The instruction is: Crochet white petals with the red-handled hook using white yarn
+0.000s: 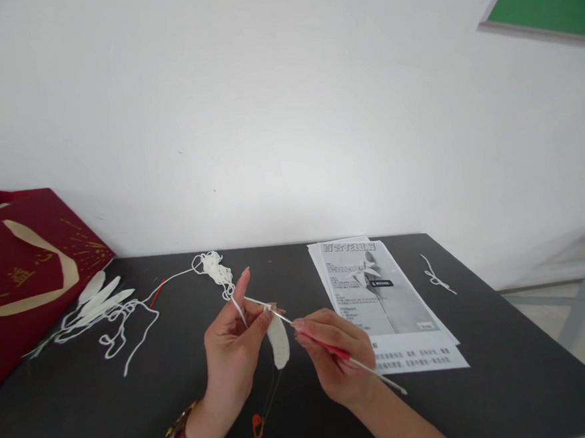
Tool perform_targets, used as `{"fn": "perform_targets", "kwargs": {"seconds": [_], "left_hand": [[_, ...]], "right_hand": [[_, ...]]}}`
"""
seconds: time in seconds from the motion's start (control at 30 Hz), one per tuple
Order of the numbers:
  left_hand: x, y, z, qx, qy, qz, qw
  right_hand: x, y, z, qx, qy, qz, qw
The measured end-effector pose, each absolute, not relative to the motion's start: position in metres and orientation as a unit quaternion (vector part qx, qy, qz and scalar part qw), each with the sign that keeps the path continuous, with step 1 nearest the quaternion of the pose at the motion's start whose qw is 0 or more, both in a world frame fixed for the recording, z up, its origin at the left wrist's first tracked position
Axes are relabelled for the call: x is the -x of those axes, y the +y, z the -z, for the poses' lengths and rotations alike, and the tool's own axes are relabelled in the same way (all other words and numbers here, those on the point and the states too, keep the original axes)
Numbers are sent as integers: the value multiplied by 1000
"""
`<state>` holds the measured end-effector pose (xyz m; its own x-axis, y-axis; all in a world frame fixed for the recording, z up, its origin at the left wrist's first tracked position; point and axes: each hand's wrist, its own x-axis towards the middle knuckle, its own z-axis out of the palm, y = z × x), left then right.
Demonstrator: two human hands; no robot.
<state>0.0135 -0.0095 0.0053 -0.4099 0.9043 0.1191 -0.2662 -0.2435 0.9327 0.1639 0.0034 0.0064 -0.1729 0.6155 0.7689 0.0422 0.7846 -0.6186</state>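
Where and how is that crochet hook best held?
Probably by the red grip midway along the crochet hook, from the right, as the right hand does: the grip looks thicker than the slim shaft, which slants leftward to the white piece in the left hand.

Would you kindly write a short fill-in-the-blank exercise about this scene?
The right hand holds a hook whose grip is ____.
The stitch marker is ____.
The printed sheets lie nearer the ____ hand.
The yarn leading to the left hand is ____.

Missing words: red; orange; right; white.
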Motion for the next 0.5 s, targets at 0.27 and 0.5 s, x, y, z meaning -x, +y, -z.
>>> {"fn": "perform_targets", "kwargs": {"seconds": [0.27,0.5], "left_hand": [[-11,-4,-3,-317,437,-720,436],[-13,-6,-7,-349,482,-709,379]], "right_hand": [[-157,9,8,287,-642,-354,616],[-164,5,-2,171,-819,-85,542]]}}
